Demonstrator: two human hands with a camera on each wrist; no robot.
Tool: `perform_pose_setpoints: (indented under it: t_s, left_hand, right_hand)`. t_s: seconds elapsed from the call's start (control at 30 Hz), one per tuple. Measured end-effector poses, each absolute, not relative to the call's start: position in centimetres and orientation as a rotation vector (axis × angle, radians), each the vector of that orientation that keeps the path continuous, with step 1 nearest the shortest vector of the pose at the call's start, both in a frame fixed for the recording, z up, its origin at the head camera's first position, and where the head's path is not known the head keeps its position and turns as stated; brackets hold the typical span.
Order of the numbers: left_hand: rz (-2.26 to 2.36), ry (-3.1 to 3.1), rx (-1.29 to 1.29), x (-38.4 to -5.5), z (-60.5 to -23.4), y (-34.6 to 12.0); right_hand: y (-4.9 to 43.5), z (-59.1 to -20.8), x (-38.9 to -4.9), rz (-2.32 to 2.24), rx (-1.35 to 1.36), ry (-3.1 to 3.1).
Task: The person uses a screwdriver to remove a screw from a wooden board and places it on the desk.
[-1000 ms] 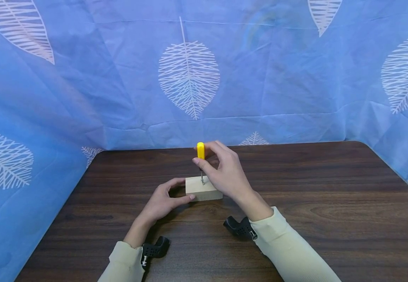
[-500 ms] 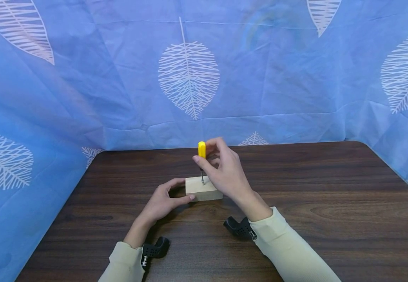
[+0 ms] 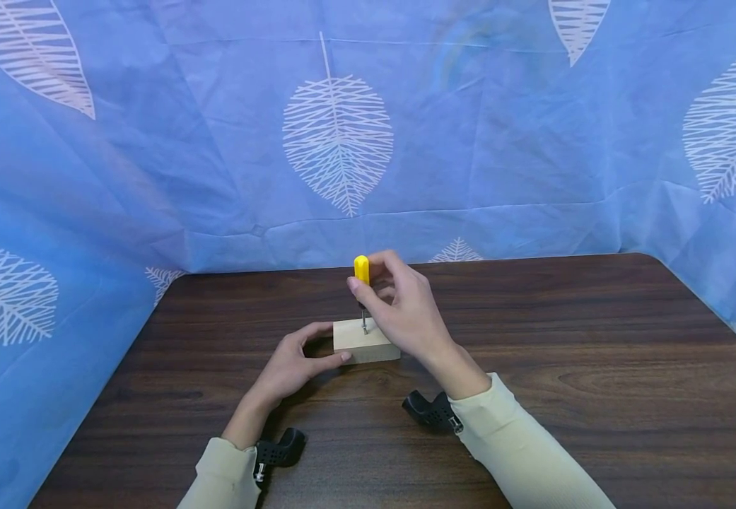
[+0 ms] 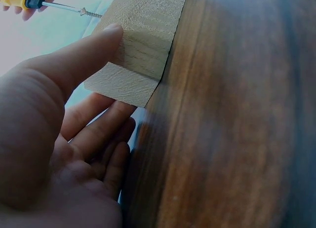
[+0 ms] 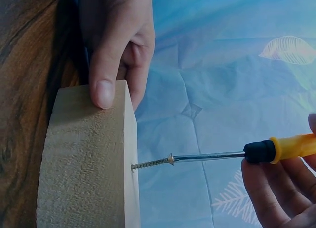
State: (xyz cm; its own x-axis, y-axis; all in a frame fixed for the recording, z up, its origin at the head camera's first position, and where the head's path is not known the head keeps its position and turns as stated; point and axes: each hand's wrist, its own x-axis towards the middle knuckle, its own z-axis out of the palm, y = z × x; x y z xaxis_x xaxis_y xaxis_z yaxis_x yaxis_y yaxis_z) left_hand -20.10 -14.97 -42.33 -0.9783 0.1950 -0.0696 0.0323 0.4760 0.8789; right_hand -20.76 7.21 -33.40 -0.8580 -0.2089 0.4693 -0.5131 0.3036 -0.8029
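A pale wooden block [image 3: 358, 343] lies on the dark table, with a screw [image 5: 152, 164] standing in its top face and much of the thread showing. My left hand [image 3: 291, 364] grips the block's left end, thumb on the near side and fingers behind. In my right hand [image 3: 409, 311] is a screwdriver [image 3: 361, 271] with a yellow handle and black collar, held upright between thumb and fingers. Its metal shaft [image 5: 210, 157] meets the screw head in the right wrist view. The left wrist view shows the left thumb [image 4: 98, 45] pressed on the block's side.
The dark wood-grain table [image 3: 565, 339] spreads out around the block. Behind it hangs a blue cloth [image 3: 469, 141] with white leaf prints. Black camera mounts [image 3: 285, 447] sit at both wrists, below the cream sleeves [image 3: 520, 438].
The right fingers shift slightly around the screwdriver handle, and its top sways a little right, then back left. The left hand and block stay put.
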Motion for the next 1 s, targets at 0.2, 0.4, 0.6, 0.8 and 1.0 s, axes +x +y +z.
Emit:
perform_pose_setpoints:
  t_s: [0.2, 0.4, 0.6, 0.8, 1.0]
  left_hand:
    - [1.519, 2.554, 0.205, -20.12, -42.33, -14.96]
    - [1.522, 2.553, 0.202, -20.06, -42.29, -15.00]
    - [1.527, 2.554, 0.212, -20.01, -42.36, -15.02]
    - [1.526, 2.557, 0.225, -20.06, -42.39, -15.00]
    - [1.535, 2.550, 0.235, -20.19, -42.40, -15.11]
  right_hand:
    - [7.16, -33.41, -20.76, 1.582, 0.655, -2.282]
    - [7.10, -33.39, -20.74, 1.612, 0.684, -2.292]
    - [7.04, -33.33, -20.68, 1.581, 0.640, -2.323]
    - [7.06, -33.43, -20.66, 1.561, 0.633, -2.308]
    - [7.02, -33.47, -20.77, 1.571, 0.667, -2.311]
